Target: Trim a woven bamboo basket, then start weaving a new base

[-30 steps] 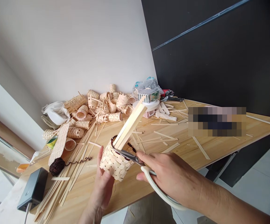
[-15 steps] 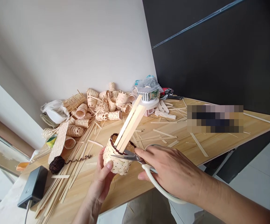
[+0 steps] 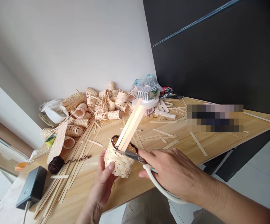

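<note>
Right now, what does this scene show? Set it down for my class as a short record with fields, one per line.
Left hand: holds the basket
Right hand: holds the scissors
Blades: by the basket's dark rim; contact unclear
Strips: pale, slanting up from the basket
Yarn: dark ball near the grey box

No text, brand or number can be read; green panel (image 3: 153,93) on box (image 3: 143,94) is shown too small (nothing can be made out on grey block (image 3: 33,186) either).
</note>
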`<state>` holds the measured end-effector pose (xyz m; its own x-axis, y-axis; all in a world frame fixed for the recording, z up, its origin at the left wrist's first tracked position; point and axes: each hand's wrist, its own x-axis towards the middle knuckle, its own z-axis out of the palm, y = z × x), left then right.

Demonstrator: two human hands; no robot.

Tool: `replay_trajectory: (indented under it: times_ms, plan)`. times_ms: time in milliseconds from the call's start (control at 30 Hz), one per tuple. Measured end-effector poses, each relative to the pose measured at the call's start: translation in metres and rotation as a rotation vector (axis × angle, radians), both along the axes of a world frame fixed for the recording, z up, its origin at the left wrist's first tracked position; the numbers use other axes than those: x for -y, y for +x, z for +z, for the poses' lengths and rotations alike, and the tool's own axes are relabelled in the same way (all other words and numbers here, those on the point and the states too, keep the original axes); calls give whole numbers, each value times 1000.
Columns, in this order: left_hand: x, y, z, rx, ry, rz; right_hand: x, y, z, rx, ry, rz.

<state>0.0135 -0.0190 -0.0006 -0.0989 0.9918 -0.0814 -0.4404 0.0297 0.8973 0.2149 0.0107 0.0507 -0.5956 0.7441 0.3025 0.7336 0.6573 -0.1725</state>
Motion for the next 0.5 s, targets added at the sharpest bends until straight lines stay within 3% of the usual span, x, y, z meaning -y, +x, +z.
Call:
replay_trajectory:
  times_ms: [200, 500]
  plan:
    - [0, 3, -2, 24, -10, -14, 1, -1, -1, 81, 93, -44]
    - [-2, 3, -1, -30, 0, 61, -1, 0, -4, 84, -18, -34]
